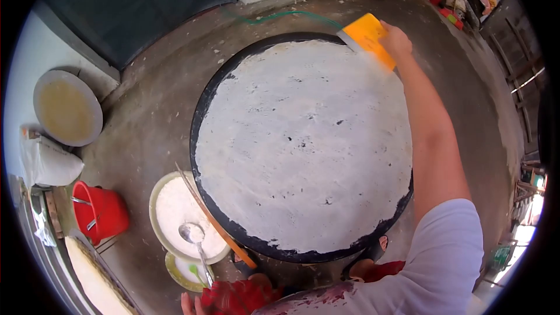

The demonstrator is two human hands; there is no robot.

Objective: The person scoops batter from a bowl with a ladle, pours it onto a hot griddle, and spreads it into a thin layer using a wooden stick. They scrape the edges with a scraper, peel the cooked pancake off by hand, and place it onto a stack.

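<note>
In my right hand [397,42] is a yellow-orange scraper [370,34] with a metal edge, held at the far right rim of a large round black griddle [201,111]. A thin pale layer of batter [303,140] covers nearly the whole griddle, with small dark gaps showing through. My left hand [193,304] is only partly in view at the bottom edge, its fingers apart and nothing seen in them. Near it are a metal ladle [192,233] resting in a bowl of white batter [175,204] and a smaller bowl [184,271] with a green utensil.
A long wooden stick [216,221] leans between the batter bowl and the griddle. To the left stand a red bucket [105,213], a white sack [55,160] and a round pan [67,108]. A green cord [291,13] lies behind the griddle.
</note>
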